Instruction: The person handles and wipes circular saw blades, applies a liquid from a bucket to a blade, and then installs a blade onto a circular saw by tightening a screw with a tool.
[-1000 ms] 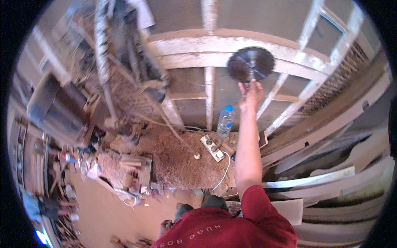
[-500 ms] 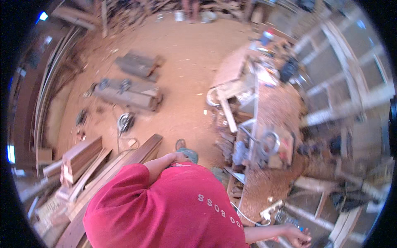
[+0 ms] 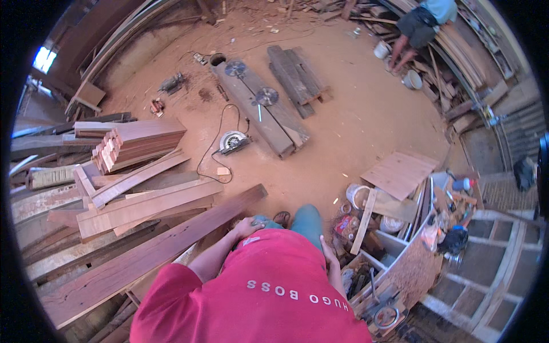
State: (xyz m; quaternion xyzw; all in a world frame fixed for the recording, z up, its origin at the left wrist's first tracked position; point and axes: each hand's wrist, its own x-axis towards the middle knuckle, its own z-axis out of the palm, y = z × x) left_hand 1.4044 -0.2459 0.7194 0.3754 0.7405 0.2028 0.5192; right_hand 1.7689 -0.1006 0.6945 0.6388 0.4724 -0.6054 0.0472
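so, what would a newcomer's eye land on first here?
Probably the bright red shirt at bottom middle. Then the two round blades lying on dark timber at upper middle, with a corded power saw on the floor just below. After that, stacked reddish boards at left.

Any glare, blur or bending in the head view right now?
In the head view, a bright patch at upper left is blown out; there too, the wall frame bows at lower right; same view, the saw, left hand and right hand look fairly sharp.
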